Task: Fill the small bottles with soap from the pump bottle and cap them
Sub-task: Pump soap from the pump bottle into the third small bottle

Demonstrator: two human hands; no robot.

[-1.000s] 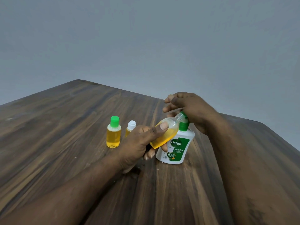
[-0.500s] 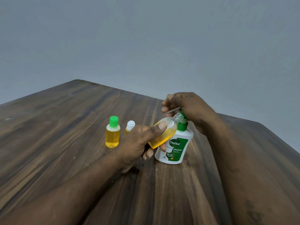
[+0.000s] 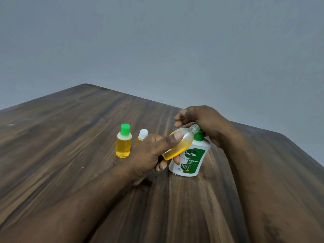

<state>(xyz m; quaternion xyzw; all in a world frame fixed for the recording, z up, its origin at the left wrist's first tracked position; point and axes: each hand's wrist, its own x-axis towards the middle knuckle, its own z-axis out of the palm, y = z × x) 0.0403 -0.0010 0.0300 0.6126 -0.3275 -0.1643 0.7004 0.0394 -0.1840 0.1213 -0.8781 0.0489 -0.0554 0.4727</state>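
Toward the table's [image 3: 70,137] right edge stands the pump bottle [image 3: 192,159], the right hand's [image 3: 205,120] fingers curled over its green head. The left hand [image 3: 149,156] grips an uncapped small bottle [image 3: 177,146], part-full of yellow soap, tilted with its neck at the pump. Just left, a green-capped bottle [image 3: 123,142] and a white-capped bottle [image 3: 142,135] stand upright.

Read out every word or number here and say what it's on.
"Dettol": green label of the pump bottle.
"ORIGINAL": same label, below the brand.
"99.99%": same label, lower left.
Other fine print there: too small to read.
The green-capped bottle, white-capped bottle and held bottle show no text.
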